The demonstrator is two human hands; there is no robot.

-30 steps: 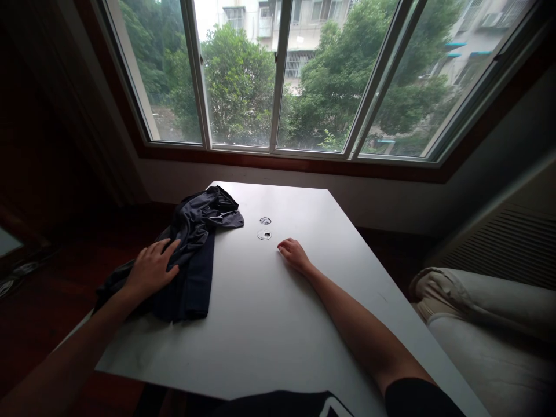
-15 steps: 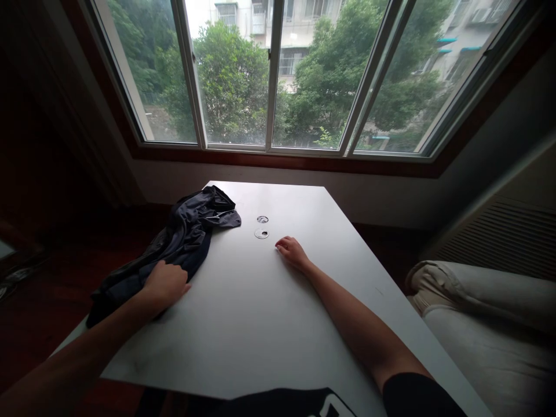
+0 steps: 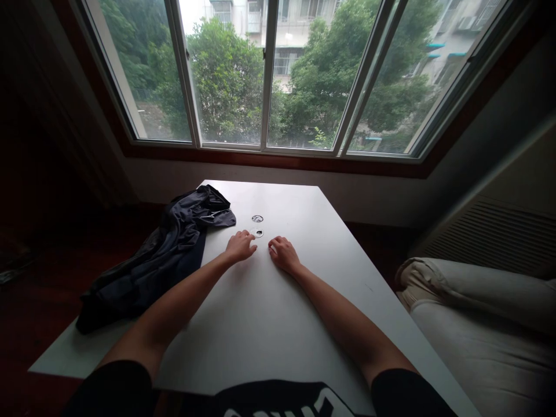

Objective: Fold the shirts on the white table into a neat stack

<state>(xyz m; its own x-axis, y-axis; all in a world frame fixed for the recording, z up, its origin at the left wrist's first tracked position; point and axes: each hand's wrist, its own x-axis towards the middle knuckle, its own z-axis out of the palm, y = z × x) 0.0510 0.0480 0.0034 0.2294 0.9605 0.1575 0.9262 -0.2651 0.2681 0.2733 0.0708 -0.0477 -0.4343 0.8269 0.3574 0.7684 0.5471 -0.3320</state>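
My left hand (image 3: 241, 246) is over the white table (image 3: 256, 324), just in front of a round cable-hole cover (image 3: 257, 232), with its fingers apart and nothing in them. To its right my right hand (image 3: 283, 253) rests on the tabletop, fingers loosely curled, holding nothing that I can see. Left of both hands lies a crumpled dark garment (image 3: 174, 249) with a pale drawstring, spread along the table's left side. Behind the cover is a round hole (image 3: 258, 219) in the tabletop.
A wide window (image 3: 264, 75) with a brown wooden frame stands beyond the table. At the right is a pale, padded piece of furniture (image 3: 473, 324), beside a slatted panel (image 3: 495, 237). Dark reddish floor (image 3: 39, 324) shows at the left.
My left hand has left the dark garment and moved right and forward to the middle of the table. My right hand stays in nearly the same place. The view has shifted slightly.
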